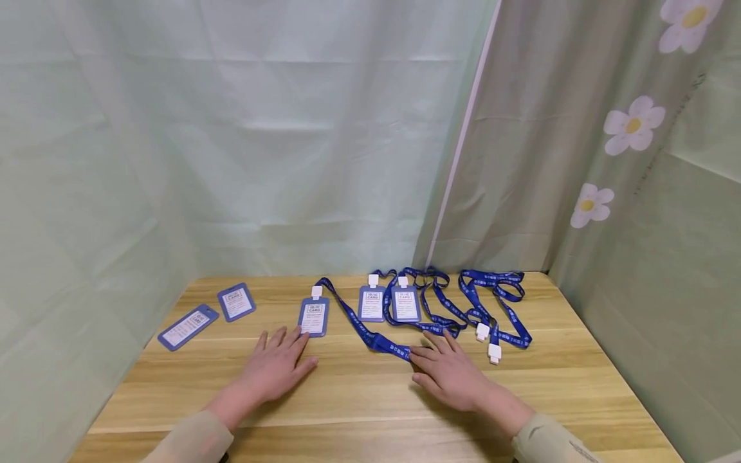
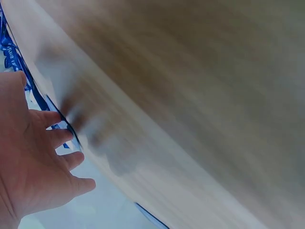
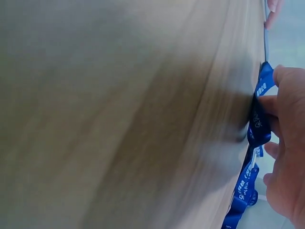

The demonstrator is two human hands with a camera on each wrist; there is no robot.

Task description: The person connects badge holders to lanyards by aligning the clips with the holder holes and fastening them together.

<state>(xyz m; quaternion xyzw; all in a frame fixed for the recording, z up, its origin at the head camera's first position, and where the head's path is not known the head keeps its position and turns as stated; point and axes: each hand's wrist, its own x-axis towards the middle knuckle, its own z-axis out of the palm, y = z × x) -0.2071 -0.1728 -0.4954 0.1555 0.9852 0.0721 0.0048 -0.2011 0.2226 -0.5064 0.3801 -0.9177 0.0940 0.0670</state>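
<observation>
My left hand (image 1: 274,368) lies with its fingers spread, its index fingertip at the lower edge of a blue badge holder (image 1: 314,317). That holder hangs on a white clip joined to a blue lanyard (image 1: 353,320). Toward the right, this lanyard runs under the fingers of my right hand (image 1: 450,373), which are extended and touch it. The right wrist view shows the lanyard (image 3: 259,124) against those fingertips. In the left wrist view, the left hand (image 2: 38,157) has its fingers apart, with a holder's thin edge behind them.
Two loose badge holders (image 1: 188,326) (image 1: 236,302) lie at the left of the wooden table (image 1: 347,399). Back centre are two more holders (image 1: 371,303) (image 1: 406,304) on tangled lanyards. Farther right, blue lanyards (image 1: 512,315) end in white clips (image 1: 494,354). Curtains (image 1: 289,161) stand behind the table.
</observation>
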